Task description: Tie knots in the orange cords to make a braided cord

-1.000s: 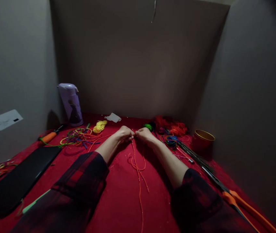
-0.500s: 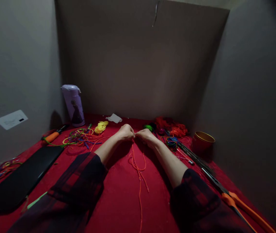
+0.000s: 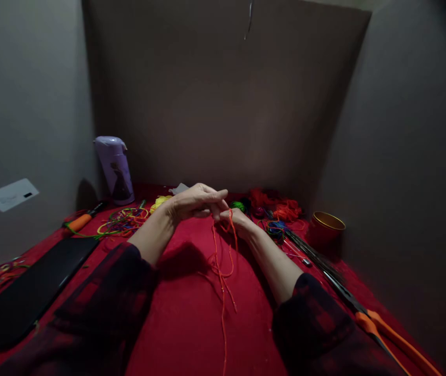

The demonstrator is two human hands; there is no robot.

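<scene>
My left hand [image 3: 195, 202] is raised a little above the red cloth [image 3: 184, 324], fingers together and reaching right, pinching thin orange cord [image 3: 223, 261]. My right hand [image 3: 241, 222] rests lower on the cloth, closed round the same cord, which loops over its fingers. The cord's loose strands hang down and trail toward me across the cloth.
A purple jug [image 3: 114, 169] stands at the back left, with coloured cord loops [image 3: 123, 222], a yellow skein [image 3: 160, 201] and an orange-handled tool [image 3: 78, 222] nearby. A black slab [image 3: 27, 297] lies left. Red yarn [image 3: 281, 206], a gold-rimmed cup [image 3: 325, 227] and orange-handled shears [image 3: 379, 324] lie right.
My left hand has lifted off the cloth and moved right over my right hand, drawing the orange cord up with it. My right hand has barely moved.
</scene>
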